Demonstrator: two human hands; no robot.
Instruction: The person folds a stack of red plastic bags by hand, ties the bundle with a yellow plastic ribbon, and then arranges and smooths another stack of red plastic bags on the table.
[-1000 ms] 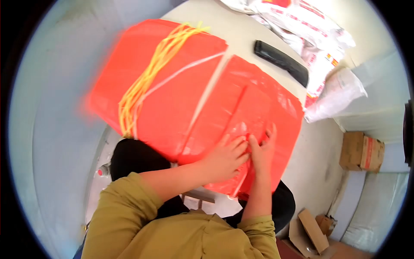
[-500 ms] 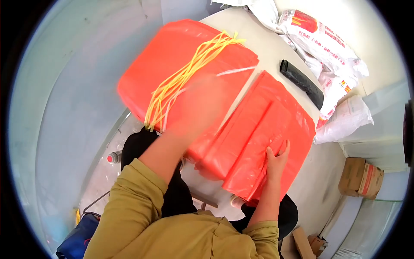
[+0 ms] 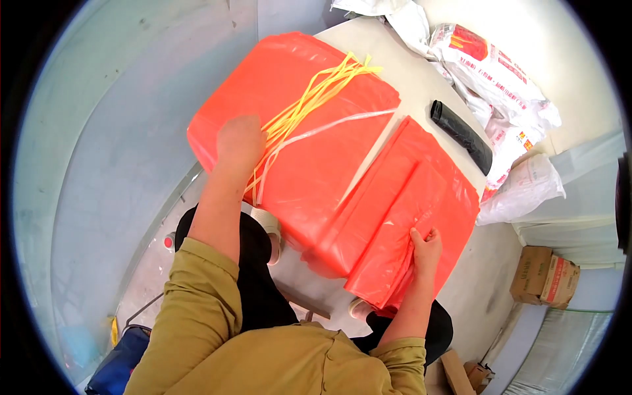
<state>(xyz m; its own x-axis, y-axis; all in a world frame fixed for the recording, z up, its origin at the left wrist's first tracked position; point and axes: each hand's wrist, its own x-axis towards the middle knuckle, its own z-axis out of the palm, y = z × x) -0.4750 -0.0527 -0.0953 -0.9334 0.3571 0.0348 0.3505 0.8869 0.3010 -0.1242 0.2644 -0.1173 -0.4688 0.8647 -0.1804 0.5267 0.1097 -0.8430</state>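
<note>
My left hand (image 3: 242,141) is closed at the left side of a bundle of thin yellow strips (image 3: 315,99), which run in under its fingers. The bundle lies on a flat stack of red plastic bags (image 3: 289,66), beside a single white strip (image 3: 336,122). My right hand (image 3: 426,251) pinches a fold of a second red plastic bag (image 3: 401,191) at the right, thumb and forefinger near each other. This bag lies partly folded, with creases along its length, and hangs over the table's near edge. The fingertips of my left hand are hidden.
On the pale table (image 3: 359,39) a black plastic roll (image 3: 461,136) lies beyond the red bag. White printed sacks (image 3: 494,72) lie along the far right. Cardboard boxes (image 3: 543,276) are on the right, a blue bag (image 3: 118,362) at lower left. My legs are under the near edge.
My left hand has swept left from the middle of the red stack to the yellow strips, uncovering the white strip. The fingers of my right hand have drawn closer together on the red plastic.
</note>
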